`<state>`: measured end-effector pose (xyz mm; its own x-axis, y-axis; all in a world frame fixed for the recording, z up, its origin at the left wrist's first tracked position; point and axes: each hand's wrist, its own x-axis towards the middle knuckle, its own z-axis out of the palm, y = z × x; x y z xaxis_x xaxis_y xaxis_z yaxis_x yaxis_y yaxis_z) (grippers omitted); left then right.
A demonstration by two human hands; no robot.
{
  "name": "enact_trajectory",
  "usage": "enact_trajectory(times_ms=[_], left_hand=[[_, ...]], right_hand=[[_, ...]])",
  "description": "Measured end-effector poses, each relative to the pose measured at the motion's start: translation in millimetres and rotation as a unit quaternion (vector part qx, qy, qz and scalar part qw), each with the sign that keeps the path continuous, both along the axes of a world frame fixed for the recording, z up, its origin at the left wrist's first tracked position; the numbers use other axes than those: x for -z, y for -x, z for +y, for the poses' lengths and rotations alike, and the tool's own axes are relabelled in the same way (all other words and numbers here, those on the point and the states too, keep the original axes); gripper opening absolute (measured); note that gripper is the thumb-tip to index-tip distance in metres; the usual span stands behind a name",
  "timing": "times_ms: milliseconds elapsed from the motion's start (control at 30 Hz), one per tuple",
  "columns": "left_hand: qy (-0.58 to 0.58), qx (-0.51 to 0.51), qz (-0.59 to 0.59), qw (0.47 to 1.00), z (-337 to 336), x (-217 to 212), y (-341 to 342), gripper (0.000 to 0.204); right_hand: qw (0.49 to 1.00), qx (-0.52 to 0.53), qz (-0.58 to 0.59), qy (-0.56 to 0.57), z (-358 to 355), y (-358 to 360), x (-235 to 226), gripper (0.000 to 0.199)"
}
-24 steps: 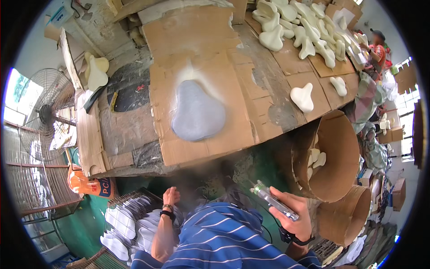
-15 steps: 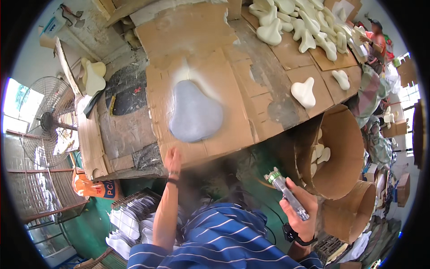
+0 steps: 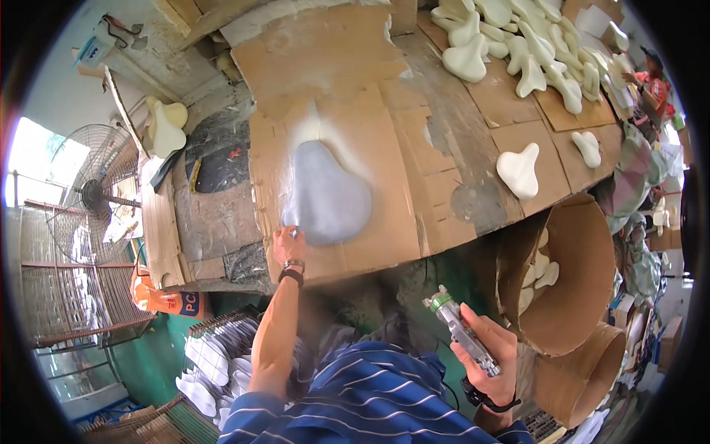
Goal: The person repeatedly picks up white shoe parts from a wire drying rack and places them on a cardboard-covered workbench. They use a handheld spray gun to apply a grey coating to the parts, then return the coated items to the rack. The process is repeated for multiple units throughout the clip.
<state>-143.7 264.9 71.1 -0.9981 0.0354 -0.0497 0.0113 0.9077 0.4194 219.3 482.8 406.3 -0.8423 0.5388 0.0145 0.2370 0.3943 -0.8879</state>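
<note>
A grey pear-shaped foam piece (image 3: 327, 194) lies on a sheet of cardboard (image 3: 384, 148) covering the workbench. My left hand (image 3: 287, 243) reaches up and touches the piece's near left edge with its fingertips. A dark watch sits on that wrist. Low on the right, my right hand (image 3: 489, 357) is shut on a metal spray gun (image 3: 460, 331) with a green ring near its nozzle, held away from the bench.
Several cream foam pieces (image 3: 518, 44) lie at the far right of the bench, one (image 3: 519, 170) closer. Cardboard drums (image 3: 569, 274) with more pieces stand at the right. A fan (image 3: 89, 196) is on the left; white pieces (image 3: 222, 362) are stacked below.
My left hand rose from below the bench to the grey piece's edge. My right hand lowered slightly with the spray gun and turned it more upright.
</note>
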Motion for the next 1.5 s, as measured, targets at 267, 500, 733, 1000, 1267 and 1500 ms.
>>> enact_trajectory(times_ms=[267, 500, 733, 1000, 1267, 1500], left_hand=[[-0.545, -0.160, -0.184, 0.802, -5, 22, 29, 0.033], [-0.825, -0.168, -0.215, 0.495, 93, -136, 62, 0.035], [-0.925, 0.028, -0.123, 0.358, -4, -221, 8, 0.042], [-0.888, -0.165, 0.054, 0.425, -146, -234, -186, 0.027], [-0.868, -0.371, 0.197, 0.266, -266, -183, -408, 0.046], [-0.743, -0.472, 0.436, 0.189, -337, -188, -581, 0.062]], right_hand=[[0.999, -0.045, -0.018, 0.020, 43, 17, 28, 0.057], [0.992, -0.112, -0.051, -0.004, 55, 22, 58, 0.065], [0.981, -0.180, -0.065, -0.016, 37, 39, 62, 0.060], [0.928, -0.359, -0.068, -0.069, -31, 68, 73, 0.058], [0.863, -0.491, -0.103, -0.058, -135, 38, 103, 0.053], [0.715, -0.672, -0.133, -0.138, -232, 9, 83, 0.051]])
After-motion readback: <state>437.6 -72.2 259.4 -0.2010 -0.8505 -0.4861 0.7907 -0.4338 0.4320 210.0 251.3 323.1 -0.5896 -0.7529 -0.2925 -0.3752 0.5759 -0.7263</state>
